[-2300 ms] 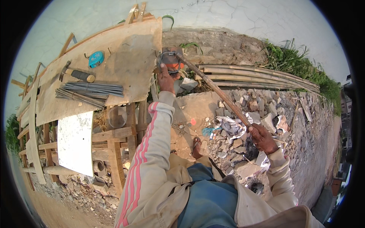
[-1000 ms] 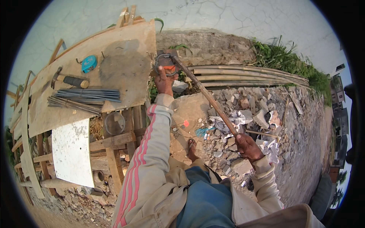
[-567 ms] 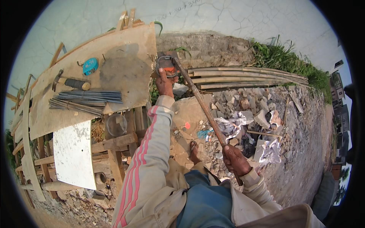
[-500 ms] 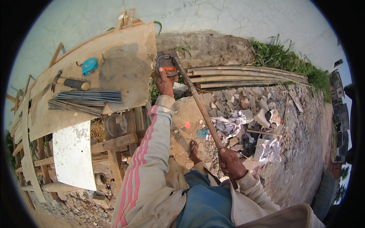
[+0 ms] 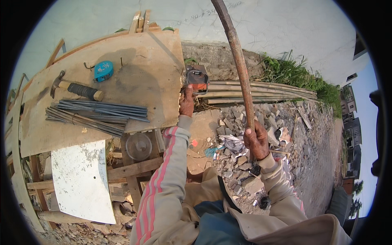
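Observation:
My left hand (image 5: pixel 186 100) is closed on a bent grey metal rod (image 5: pixel 206 79), lying on a dark block with orange paint (image 5: pixel 197 86) beside the plywood board's right edge (image 5: pixel 171 81). My right hand (image 5: pixel 257 139) grips the lower part of a long rusty metal bar (image 5: pixel 239 57), which rises steeply past the top of the picture. On the board lie a claw hammer with a wrapped handle (image 5: pixel 83 91), a teal tape measure (image 5: pixel 103 71) and bundles of steel rods (image 5: pixel 102 109).
Below the board are a timber frame (image 5: pixel 134 167), a white sheet (image 5: pixel 79 183) and a clear round container (image 5: pixel 139 146). Bamboo poles (image 5: pixel 286 92) lie along a cracked pale wall (image 5: pixel 294 24), with weeds (image 5: pixel 277 67). Broken rubble (image 5: pixel 251 183) covers the ground at my right.
The bar has swung up from slanting down off the block to standing high, its far end now off the block. My right hand has moved up; my left hand stays at the block.

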Demonstrator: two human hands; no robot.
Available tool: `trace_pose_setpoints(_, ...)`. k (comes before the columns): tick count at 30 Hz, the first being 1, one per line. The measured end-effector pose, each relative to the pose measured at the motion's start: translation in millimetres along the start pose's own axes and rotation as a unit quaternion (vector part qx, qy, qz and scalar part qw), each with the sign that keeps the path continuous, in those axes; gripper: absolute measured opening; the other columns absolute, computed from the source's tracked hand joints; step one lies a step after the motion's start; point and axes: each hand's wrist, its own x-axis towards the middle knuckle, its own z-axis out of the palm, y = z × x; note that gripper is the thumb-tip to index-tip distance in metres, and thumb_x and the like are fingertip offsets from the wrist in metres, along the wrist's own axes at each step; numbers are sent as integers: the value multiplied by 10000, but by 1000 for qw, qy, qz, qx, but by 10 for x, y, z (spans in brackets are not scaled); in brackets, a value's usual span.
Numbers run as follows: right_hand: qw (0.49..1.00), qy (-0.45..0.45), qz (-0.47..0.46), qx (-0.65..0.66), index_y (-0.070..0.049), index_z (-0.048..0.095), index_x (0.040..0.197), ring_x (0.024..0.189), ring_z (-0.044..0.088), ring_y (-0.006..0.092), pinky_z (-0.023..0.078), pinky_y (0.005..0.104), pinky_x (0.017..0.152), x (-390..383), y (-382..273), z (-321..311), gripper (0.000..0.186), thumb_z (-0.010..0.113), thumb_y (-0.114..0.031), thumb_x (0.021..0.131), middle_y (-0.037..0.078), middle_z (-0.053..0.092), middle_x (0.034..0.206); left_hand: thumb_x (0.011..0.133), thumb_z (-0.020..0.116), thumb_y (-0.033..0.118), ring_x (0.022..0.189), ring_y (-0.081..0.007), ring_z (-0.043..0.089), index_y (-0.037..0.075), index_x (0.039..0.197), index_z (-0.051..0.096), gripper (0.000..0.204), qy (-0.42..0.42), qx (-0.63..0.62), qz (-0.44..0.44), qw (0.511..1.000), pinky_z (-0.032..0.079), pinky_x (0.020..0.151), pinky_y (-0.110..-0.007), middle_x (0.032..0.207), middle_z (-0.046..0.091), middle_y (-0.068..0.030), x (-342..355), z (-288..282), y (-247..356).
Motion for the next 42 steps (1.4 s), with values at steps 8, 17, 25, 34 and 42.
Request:
trace_pose_setpoints(8, 999, 26, 29, -9, -53, 508, 1005, 522, 371, 55, 311, 230, 467, -691, 252, -224, 324, 503, -370, 1076, -28, 438, 665, 1010, 614, 413, 713, -134, 683, 80, 1047, 703, 346, 24, 50, 40, 998, 541, 656, -280, 852, 703, -5, -63, -10, 91)
trace_pose_setpoints(17, 971, -35, 235, 18, -96, 526, 947, 473, 340, 33, 263, 247, 415, -422, 301, -761, 310, 523, -383, 1066, -76, 385, 618, 1008, 628, 380, 678, -146, 683, 78, 1066, 670, 311, 8, 57, 23, 998, 547, 634, -269, 869, 710, -50, -295, 113, 296)
trace_pose_setpoints(25, 945, -162, 283, 20, -112, 483, 905, 481, 330, 32, 260, 233, 407, 123, 567, -1249, 332, 528, -406, 1053, -58, 378, 640, 1051, 554, 381, 671, -159, 682, 49, 1033, 644, 344, 129, 3, 61, 990, 545, 606, -292, 832, 709, -75, -329, 368, 172)
trace_pose_setpoints(34, 958, -122, 230, 118, -124, 485, 898, 523, 352, 25, 281, 214, 441, 306, 1016, -1756, 279, 576, -350, 1035, -66, 385, 663, 1045, 572, 253, 807, -187, 725, 40, 1130, 664, 247, 74, 8, 152, 986, 604, 724, -330, 918, 725, -71, -512, 1159, 283)
trace_pose_setpoints(42, 977, -91, 193, 22, -74, 534, 895, 472, 467, 58, 395, 254, 428, 284, 2005, -2343, 268, 712, -266, 952, -28, 490, 610, 1031, 592, 226, 790, -199, 713, 41, 1185, 647, 247, 34, -166, 27, 985, 606, 748, -358, 918, 710, -62, -1179, 925, 211)
